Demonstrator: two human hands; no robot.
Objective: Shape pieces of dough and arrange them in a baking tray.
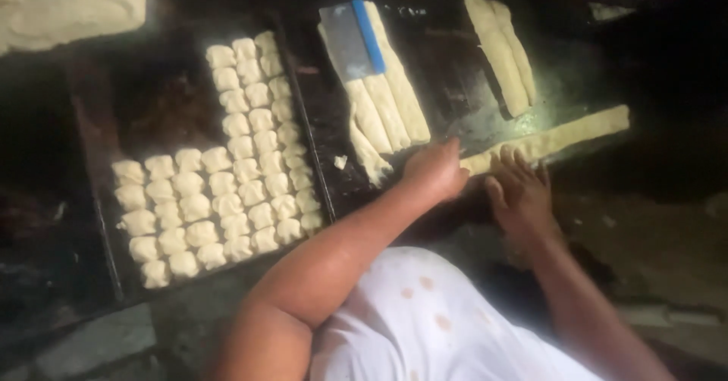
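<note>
My left hand and my right hand rest palm-down on the near end of a long pale dough rope that lies on a dark work surface. The rope runs from under my hands up to the right. Both hands are flat with fingers spread over the dough, not gripping it. Just left of my left hand lie several more dough ropes, with a metal bench scraper with a blue handle lying on top of them.
A dark baking tray on the left holds several rows of small cut dough pieces. Two more dough ropes lie at the back right. A large slab of dough sits at the top left.
</note>
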